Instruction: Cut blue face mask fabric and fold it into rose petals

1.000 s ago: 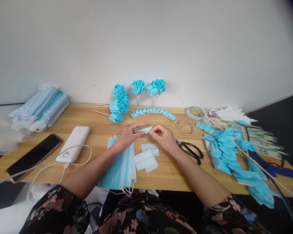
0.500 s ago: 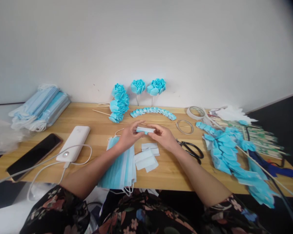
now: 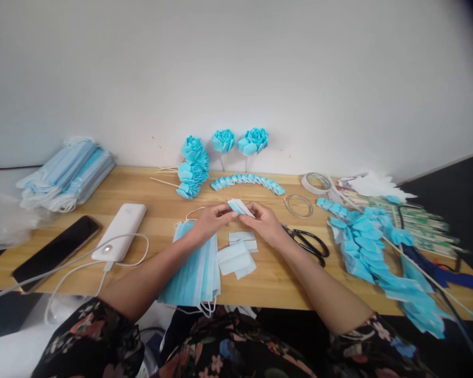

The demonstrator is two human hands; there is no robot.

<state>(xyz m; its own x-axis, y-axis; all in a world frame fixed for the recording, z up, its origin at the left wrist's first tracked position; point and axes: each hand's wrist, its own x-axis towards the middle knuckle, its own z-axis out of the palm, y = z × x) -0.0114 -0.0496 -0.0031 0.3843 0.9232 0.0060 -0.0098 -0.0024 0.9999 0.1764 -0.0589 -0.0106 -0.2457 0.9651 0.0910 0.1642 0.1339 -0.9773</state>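
A small folded piece of blue-and-white mask fabric [image 3: 240, 207] is pinched between both hands above the middle of the table. My left hand [image 3: 213, 220] grips its left side, fingers closed. My right hand [image 3: 263, 221] holds the right side between thumb and fingers. Just below the hands lie several white fabric pieces [image 3: 237, 258], overlapping one another. Under my left forearm is a stack of blue face masks [image 3: 193, 278] with ear loops. Black-handled scissors [image 3: 309, 244] rest beside my right wrist, their blades partly hidden by it.
Blue fabric flowers on sticks [image 3: 193, 170] and a curved strip of folded fabric [image 3: 247, 179] are at the back. Tape [image 3: 316, 184], a wire coil [image 3: 298, 206] and a blue fabric garland [image 3: 362, 247] lie right. A power bank [image 3: 120, 231], phone [image 3: 57, 252] and more masks [image 3: 69, 173] occupy the left.
The fabric piece has turned from lying level between the hands to a slant, its upper left end now raised. My fingers have shifted on it; both hands still hold it.
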